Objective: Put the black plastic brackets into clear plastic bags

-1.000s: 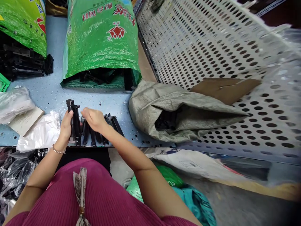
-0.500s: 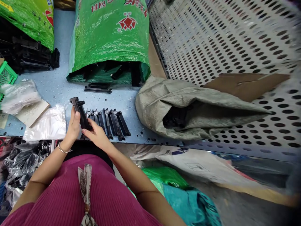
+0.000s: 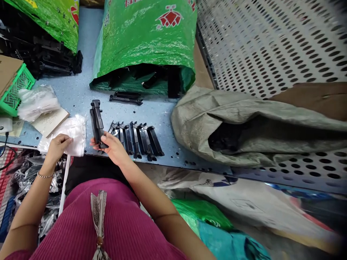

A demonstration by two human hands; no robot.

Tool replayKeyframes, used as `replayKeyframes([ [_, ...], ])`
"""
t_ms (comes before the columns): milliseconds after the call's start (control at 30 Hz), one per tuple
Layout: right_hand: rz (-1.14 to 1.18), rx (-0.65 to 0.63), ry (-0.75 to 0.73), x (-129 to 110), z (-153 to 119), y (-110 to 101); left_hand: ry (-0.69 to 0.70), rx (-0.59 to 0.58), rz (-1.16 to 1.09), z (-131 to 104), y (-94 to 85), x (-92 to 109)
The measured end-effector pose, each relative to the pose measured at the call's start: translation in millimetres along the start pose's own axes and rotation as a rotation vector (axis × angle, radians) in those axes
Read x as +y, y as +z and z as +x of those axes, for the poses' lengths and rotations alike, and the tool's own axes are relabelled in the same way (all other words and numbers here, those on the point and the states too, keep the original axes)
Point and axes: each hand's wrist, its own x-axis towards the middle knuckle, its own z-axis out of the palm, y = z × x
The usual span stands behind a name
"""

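My right hand (image 3: 112,146) is wrapped round the lower end of a black plastic part (image 3: 97,121), which stands up from the fingers above the table's front edge. To the left, my left hand (image 3: 60,145) rests on a stack of clear plastic bags (image 3: 78,135), its fingers pinched together at the top bag. Whether a bag is caught between them is too small to tell. Just right of the held part lies a row of several slim black parts (image 3: 141,139). A few more black pieces (image 3: 126,98) lie behind the row.
A green sack (image 3: 146,39) of black parts lies open at the back; a grey sack (image 3: 195,119) lies on the right. At the left are a green basket (image 3: 25,81), another bundle of clear bags (image 3: 39,103) and a heap of black parts (image 3: 54,57).
My left hand has let go of the black part and moved left onto the plastic bags. My right hand still holds the part, now more upright. The view has shifted left.
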Motion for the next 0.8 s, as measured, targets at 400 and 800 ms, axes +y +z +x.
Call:
replayKeyframes([
  [400, 0.111, 0.036, 0.037, 61.1, 55.3, 42.3, 0.399, -0.113, 0.742, -5.9, -28.8, 24.2],
  [800, 0.605, -0.587, 0.602, 58.8, -4.7, 12.7, 0.442, -0.073, 0.629, 3.4, -52.0, 18.1],
])
